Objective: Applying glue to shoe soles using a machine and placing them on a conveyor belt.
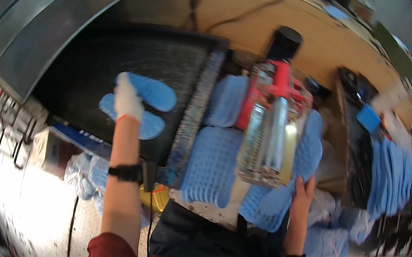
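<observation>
A white glove with an orange cuff covers my left hand (129, 100), over a black heated-looking tray. Its closed fingers are at the left end of a blue shoe insole (156, 94); their exact grip is blurred. A second blue insole (147, 125) lies just below, partly under that hand. On the right, my bare right hand (302, 199) pinches the lower end of an upright blue insole (309, 148), beside a red roller machine (277, 94) with metal rollers. Under that hand is a pile of blue insoles (264, 206).
Stacks of blue insoles (211, 165) stand between tray and machine. A metal hood (72, 13) overhangs the black tray (94, 50) on the left. At right, more blue insoles (391, 178) stand in a row near a small blue box (368, 118). Plastic bags (325, 246) sit below.
</observation>
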Tool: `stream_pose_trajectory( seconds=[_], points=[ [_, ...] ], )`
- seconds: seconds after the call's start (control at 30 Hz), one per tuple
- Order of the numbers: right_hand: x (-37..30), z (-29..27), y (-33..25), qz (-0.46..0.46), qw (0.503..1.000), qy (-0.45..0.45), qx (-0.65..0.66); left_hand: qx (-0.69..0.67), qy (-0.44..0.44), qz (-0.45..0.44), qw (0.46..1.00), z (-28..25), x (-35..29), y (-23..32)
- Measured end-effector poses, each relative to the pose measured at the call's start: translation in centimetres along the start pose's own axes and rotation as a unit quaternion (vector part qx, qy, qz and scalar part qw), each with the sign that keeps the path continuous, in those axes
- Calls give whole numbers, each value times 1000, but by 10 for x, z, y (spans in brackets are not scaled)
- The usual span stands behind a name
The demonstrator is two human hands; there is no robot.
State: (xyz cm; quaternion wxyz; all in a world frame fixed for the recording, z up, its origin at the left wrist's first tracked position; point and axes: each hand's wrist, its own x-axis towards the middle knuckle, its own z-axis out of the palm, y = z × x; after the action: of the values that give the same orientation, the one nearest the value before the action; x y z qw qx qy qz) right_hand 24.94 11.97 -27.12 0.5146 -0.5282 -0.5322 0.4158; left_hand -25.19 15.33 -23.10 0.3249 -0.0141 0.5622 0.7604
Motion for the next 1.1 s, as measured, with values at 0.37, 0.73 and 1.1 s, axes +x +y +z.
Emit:
stream_pose_trajectory(
  seconds=[0.37, 0.73, 1.1],
  points=[
    [29, 51, -93, -372, 872, -64, -311, -11, -471, 195, 860, 47, -230, -1],
    [-17, 34, -9, 18, 996, -82, 5, 167, -509, 270, 800, 68, -202, -33],
    [-46, 163, 62, -165, 932, -257, -194, 342, -548, 286, 708, -2, -144, -43]
  ],
)
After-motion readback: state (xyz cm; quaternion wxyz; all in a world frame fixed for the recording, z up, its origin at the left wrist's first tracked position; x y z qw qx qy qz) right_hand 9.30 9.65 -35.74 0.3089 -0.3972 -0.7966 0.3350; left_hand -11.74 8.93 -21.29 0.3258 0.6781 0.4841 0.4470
